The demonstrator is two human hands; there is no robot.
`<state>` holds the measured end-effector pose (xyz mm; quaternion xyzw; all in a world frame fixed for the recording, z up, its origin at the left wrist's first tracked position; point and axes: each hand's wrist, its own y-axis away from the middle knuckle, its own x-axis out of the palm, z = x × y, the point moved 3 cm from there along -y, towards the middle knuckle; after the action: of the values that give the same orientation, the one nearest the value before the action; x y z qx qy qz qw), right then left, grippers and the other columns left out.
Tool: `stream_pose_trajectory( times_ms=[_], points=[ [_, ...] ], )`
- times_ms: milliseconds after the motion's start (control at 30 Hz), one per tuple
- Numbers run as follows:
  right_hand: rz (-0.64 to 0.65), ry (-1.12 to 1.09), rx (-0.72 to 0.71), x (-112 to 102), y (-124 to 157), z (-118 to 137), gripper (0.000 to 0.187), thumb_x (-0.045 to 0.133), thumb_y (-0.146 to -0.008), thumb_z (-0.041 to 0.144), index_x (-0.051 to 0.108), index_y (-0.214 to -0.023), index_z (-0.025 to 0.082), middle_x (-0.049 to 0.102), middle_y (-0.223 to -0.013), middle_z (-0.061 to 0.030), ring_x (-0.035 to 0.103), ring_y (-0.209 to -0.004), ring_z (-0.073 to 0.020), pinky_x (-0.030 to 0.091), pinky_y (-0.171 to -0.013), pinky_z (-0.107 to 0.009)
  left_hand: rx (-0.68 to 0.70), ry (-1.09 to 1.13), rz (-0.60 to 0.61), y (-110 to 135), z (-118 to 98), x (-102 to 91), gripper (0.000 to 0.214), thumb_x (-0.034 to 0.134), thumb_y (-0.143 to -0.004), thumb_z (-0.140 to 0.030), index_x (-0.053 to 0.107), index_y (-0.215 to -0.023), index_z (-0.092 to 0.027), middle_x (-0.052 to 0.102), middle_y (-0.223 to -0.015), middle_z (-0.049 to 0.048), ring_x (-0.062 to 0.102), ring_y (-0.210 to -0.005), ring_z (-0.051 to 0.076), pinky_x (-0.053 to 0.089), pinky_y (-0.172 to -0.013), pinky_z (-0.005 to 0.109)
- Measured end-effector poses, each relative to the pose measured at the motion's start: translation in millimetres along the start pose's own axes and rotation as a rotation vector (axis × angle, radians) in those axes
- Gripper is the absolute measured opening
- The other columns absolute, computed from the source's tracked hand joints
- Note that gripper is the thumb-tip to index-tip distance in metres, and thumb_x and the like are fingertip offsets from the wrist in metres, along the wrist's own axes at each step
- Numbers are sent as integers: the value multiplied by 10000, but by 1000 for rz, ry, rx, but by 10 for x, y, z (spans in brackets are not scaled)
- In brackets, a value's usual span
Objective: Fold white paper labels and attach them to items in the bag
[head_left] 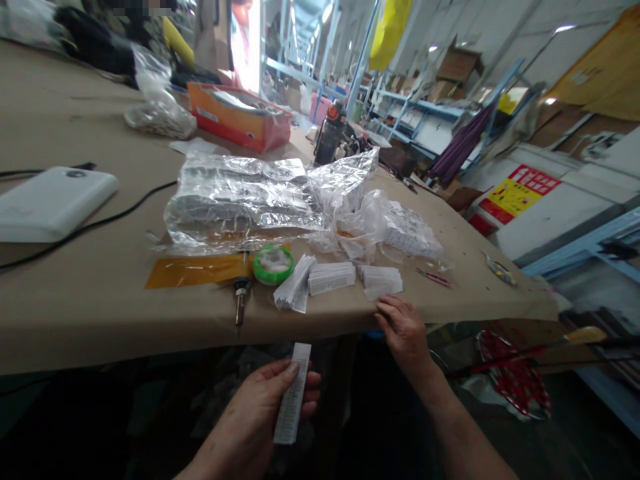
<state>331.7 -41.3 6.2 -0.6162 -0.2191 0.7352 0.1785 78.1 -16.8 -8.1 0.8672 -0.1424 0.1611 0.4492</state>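
Observation:
A thin stack of white paper strips [291, 407] with fine print is pinched in my left hand [273, 387], below the table's front edge. The thumb lies across its upper part. My right hand [404, 333] rests at the table edge with loosely bent fingers, the thumb a little apart. Its fingertips are close to the right pile of white strips [381, 280]; I cannot tell whether they touch. Left of that pile are a middle pile of printed strips [331, 277] and a fanned pile [296, 285]. A green round tub [273, 265] with whitish contents stands beside them.
A screwdriver-like tool [241, 303] overhangs the front edge near an amber sheet [195, 271]. Behind lie clear plastic-wrapped bundles [240, 193], an orange box [240, 123] and a dark bottle [330, 137]. A white device [55, 203] with a black cable is left; pink tweezers [434, 277] lie right.

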Motion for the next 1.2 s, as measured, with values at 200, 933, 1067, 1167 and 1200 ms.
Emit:
stream_pose_trajectory(
  times_ms=[200, 933, 1067, 1167, 1200],
  points=[
    [95, 23, 97, -72, -182, -47, 506, 625, -808, 382, 521, -1232, 127, 571, -1153, -148, 512, -1071, -290, 442, -912, -458, 9, 11, -7, -36, 14, -15, 136, 644, -780, -172, 598, -877, -88, 718, -773, 120, 661, -581, 148, 554, -565, 253],
    [-179, -389, 176, -138, -59, 9, 63, 601, -838, 200, 658, -859, 215, 647, -882, -35, 613, -850, -186, 487, -804, -362, 31, 0, 27, -1, 42, -49, 134, 601, -806, -204, 610, -862, -82, 704, -780, 124, 651, -592, 153, 537, -577, 269],
    [-151, -611, 22, -109, 59, 696, 183, 573, -825, 102, 641, -931, 236, 644, -959, -47, 604, -989, -220, 487, -864, -414, 36, 77, 51, 21, 37, -36, 108, 585, -805, -184, 628, -807, -84, 692, -733, 104, 632, -557, 139, 520, -557, 255],
    [17, -679, -223, 3, 136, 1259, 191, 550, -833, 97, 635, -958, 214, 648, -966, -72, 580, -1043, -236, 505, -846, -417, 91, 139, 120, 2, 45, -36, 117, 609, -779, -184, 653, -774, -76, 670, -663, 79, 589, -505, 107, 465, -490, 201],
    [28, -666, -284, 44, 158, 1385, 172, 544, -837, 98, 636, -941, 199, 651, -965, -81, 579, -1043, -235, 505, -848, -415, 116, 165, 134, -7, 48, -43, 106, 624, -761, -176, 658, -751, -77, 663, -643, 71, 577, -499, 99, 446, -477, 186]
  ],
)
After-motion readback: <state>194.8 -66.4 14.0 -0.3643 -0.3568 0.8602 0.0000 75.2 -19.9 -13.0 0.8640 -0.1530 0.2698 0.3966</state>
